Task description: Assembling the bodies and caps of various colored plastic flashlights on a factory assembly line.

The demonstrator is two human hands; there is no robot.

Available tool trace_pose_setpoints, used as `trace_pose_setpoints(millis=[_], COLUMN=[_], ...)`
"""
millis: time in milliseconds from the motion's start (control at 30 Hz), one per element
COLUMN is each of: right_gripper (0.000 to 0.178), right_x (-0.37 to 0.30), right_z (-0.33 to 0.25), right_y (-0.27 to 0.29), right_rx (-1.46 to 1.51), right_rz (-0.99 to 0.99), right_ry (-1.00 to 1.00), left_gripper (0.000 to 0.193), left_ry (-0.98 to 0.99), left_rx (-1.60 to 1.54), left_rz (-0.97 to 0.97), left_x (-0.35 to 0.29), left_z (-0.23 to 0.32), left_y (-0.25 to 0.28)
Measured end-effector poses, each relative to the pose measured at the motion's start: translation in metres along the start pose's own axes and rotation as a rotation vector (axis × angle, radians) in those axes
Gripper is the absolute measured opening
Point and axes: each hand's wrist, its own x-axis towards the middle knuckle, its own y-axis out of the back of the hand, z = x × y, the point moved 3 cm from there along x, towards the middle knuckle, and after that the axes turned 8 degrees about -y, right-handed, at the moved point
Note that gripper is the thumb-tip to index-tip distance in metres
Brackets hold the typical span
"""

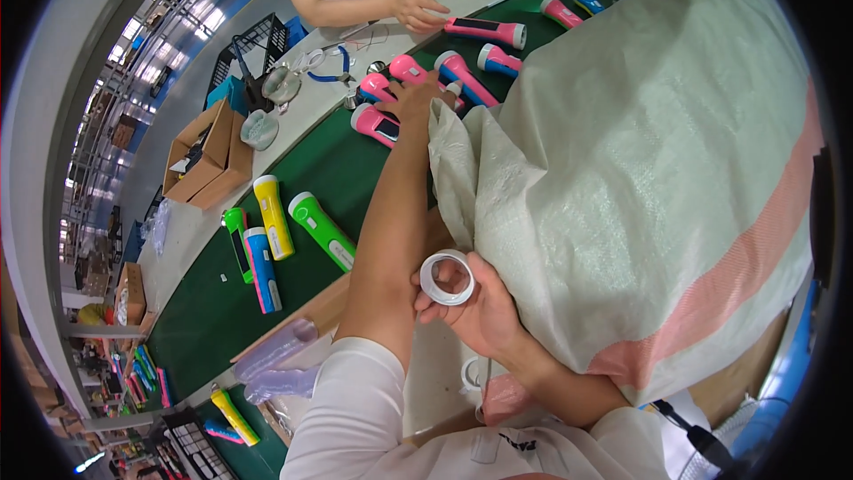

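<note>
My left arm stretches away over the green surface, and my left hand (pixel 421 105) lies with fingers spread among pink flashlights. Right by it are a pink flashlight with a dark panel (pixel 373 124) and another pink flashlight (pixel 407 69); its fingertips are partly hidden among them. Close to my body, my right hand (pixel 487 316) grips a white plastic ring (pixel 447 277), its round opening turned upward. Beside both arms bulges a large pale woven sack (pixel 640 169) with a pink stripe, covering part of the work surface.
Across the table, a co-worker's hand (pixel 419 12) is beside a pink flashlight (pixel 484 31). On the left lie a yellow flashlight (pixel 273 218), a green flashlight (pixel 322 231) and a blue one (pixel 262 268). Blue-handled pliers (pixel 333 77) and a cardboard box (pixel 209 156) sit along the far edge.
</note>
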Motion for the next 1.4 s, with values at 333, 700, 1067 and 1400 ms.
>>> trace_pose_setpoints(millis=[333,700,1067,1400], right_gripper=[0.049,0.04,0.042,0.044], right_x=[-0.001,-0.008,-0.006,-0.011], right_z=[0.0,0.002,0.007,0.014], right_y=[0.003,-0.01,-0.011,-0.004], right_rx=[0.015,-0.026,-0.01,-0.089], right_rz=[-0.134,-0.169,-0.218,-0.12], right_ry=[0.004,-0.037,0.019,-0.006], left_gripper=[0.049,0.027,0.02,0.018], left_ry=[-0.064,-0.305,-0.252,-0.36], left_rx=[-0.096,-0.478,-0.9,-1.422], left_rz=[-0.204,0.302,0.244,0.108], left_x=[-0.023,-0.106,-0.336,-0.441], left_z=[-0.007,-0.097,-0.113,-0.11], left_y=[0.02,0.059,0.074,0.134])
